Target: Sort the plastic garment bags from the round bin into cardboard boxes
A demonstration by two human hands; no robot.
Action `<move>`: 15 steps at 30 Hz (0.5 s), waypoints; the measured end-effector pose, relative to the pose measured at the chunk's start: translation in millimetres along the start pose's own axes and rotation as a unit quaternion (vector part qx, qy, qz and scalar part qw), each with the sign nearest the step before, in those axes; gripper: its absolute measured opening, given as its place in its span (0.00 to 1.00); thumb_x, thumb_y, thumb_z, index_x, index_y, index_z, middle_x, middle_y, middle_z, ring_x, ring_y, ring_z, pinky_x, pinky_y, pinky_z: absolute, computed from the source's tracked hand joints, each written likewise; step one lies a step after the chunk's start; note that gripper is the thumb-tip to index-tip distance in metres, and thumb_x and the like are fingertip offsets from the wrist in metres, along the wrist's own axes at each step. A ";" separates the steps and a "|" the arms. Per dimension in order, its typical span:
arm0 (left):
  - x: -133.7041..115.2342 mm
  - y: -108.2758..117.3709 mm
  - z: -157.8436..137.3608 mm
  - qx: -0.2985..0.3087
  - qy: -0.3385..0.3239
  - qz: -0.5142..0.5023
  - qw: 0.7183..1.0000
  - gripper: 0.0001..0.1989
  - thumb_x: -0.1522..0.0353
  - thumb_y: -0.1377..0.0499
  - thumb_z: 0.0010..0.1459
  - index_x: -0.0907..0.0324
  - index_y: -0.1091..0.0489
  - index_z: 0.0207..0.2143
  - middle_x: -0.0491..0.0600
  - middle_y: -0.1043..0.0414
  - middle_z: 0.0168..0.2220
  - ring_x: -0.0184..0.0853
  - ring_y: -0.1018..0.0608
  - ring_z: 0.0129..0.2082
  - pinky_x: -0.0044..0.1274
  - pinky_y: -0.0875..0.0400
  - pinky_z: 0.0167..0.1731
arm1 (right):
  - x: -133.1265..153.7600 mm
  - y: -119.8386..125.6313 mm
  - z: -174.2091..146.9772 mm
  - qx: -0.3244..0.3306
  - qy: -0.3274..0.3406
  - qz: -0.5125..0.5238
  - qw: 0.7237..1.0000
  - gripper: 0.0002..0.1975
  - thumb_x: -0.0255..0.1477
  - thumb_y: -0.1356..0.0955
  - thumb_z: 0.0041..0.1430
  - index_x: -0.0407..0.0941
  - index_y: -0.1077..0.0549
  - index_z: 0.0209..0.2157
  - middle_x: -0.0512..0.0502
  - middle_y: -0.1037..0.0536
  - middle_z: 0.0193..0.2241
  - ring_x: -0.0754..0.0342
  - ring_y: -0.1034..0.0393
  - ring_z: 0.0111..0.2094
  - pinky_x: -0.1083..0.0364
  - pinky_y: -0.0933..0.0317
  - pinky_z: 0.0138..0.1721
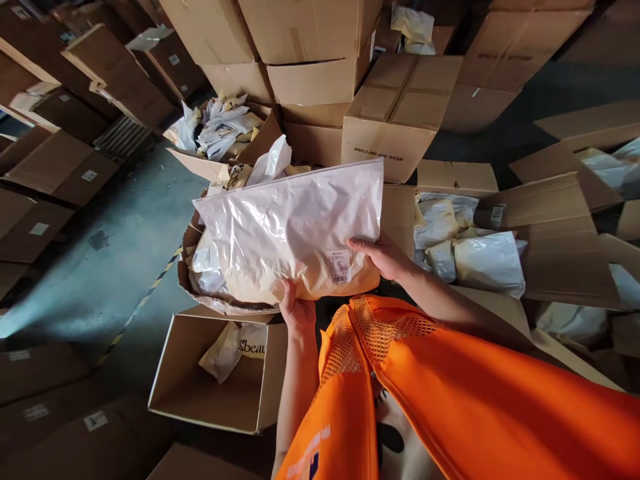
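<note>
A large whitish plastic mailer bag point(290, 227) with soft, pale yellow contents is held up in front of my orange vest. My left hand point(297, 308) grips its lower edge, thumb on the front face. At the bag's right side my right hand point(377, 257) clasps it, thumb beside a white barcode label point(339, 267). The fingers of both hands are hidden behind the bag. Behind and below it stands an open carton point(186, 277) of similar bags, partly covered by the one I hold.
An open box point(170, 373) with a few bags sits at lower left. Another carton of bags point(227, 130) stands beyond, and more bags point(487, 260) lie in open boxes at right. Stacked cartons point(310, 33) rise ahead. Striped floor tape point(145, 300) runs along the left.
</note>
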State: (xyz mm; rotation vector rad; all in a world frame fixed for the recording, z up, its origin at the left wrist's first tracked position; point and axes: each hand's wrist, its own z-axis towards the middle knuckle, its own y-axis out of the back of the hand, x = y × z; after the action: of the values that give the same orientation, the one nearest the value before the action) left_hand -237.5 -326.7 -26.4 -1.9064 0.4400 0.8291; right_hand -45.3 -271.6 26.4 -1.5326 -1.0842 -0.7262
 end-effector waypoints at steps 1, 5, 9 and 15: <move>-0.3 2.9 0.4 -0.004 -0.001 0.008 1.000 0.18 0.58 0.32 0.57 0.56 0.23 0.46 0.51 0.20 0.49 0.46 0.25 0.60 0.37 0.29 0.59 | -2.9 -1.2 -0.4 -0.002 0.001 0.002 1.000 0.30 0.45 0.18 0.37 0.46 0.21 0.42 0.46 0.17 0.39 0.43 0.22 0.47 0.47 0.27 0.50; -4.7 7.2 3.0 -0.028 0.010 0.004 1.000 0.12 0.61 0.34 0.59 0.56 0.22 0.43 0.49 0.19 0.44 0.42 0.20 0.52 0.32 0.24 0.53 | -17.8 0.6 2.6 0.006 0.016 -0.011 1.000 0.27 0.44 0.20 0.41 0.47 0.22 0.43 0.46 0.18 0.38 0.43 0.23 0.48 0.47 0.28 0.50; -25.1 22.1 5.4 -0.090 0.029 -0.018 0.995 0.06 0.67 0.37 0.62 0.56 0.22 0.40 0.46 0.18 0.37 0.33 0.17 0.40 0.24 0.22 0.45 | -40.3 18.2 28.3 -0.003 -0.043 -0.069 0.997 0.29 0.39 0.23 0.50 0.50 0.30 0.53 0.47 0.20 0.43 0.47 0.23 0.42 0.50 0.24 0.38; -97.6 106.7 -58.7 -0.283 0.058 0.030 0.957 0.07 0.64 0.42 0.65 0.50 0.23 0.42 0.42 0.19 0.30 0.33 0.19 0.29 0.24 0.21 0.30 | -79.9 36.9 94.0 -0.067 -0.171 -0.128 0.975 0.17 0.26 0.27 0.56 0.46 0.32 0.46 0.47 0.24 0.39 0.56 0.25 0.34 0.60 0.29 0.28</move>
State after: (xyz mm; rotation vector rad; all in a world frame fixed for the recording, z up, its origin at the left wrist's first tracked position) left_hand -350.7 -432.6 -8.0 -2.4914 0.3540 0.9562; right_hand -52.5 -202.1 -81.7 -1.6912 -1.5392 -0.7365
